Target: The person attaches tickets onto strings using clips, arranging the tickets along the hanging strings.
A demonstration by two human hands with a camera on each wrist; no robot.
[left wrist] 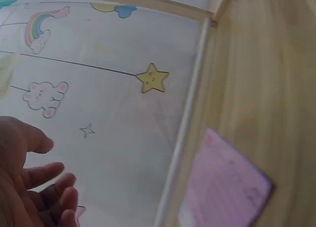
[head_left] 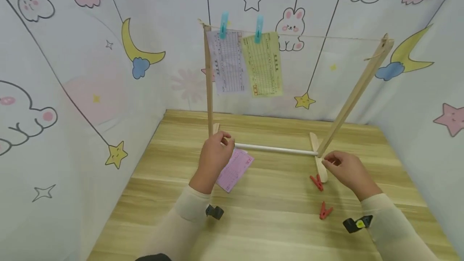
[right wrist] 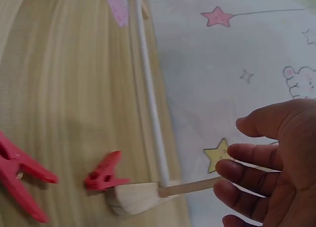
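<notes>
The left hand [head_left: 214,152] is relaxed and released near the wooden left post [head_left: 209,104]; the right hand [head_left: 346,169], likewise loose, is by the right foot [head_left: 322,172]. Blue clothespins [head_left: 258,30] hold lilac [head_left: 228,65] and yellow slips [head_left: 264,65] on the string [head_left: 333,37]; a pink slip [head_left: 236,169] and red clothespins [head_left: 324,214] lie on the desk [head_left: 275,224].

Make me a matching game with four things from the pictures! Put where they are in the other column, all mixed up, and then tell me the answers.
Things:
1. Yellow paper
2. Pink paper
3. Red clips
4. White rod

Places:
A. Lying on the table, near the right hand
B. Low down, running between the two wooden posts
C. Hanging from the string by a blue clip
D. Lying on the table, partly hidden by the left hand in the head view

Right pairs: 1-C, 2-D, 3-A, 4-B
</notes>
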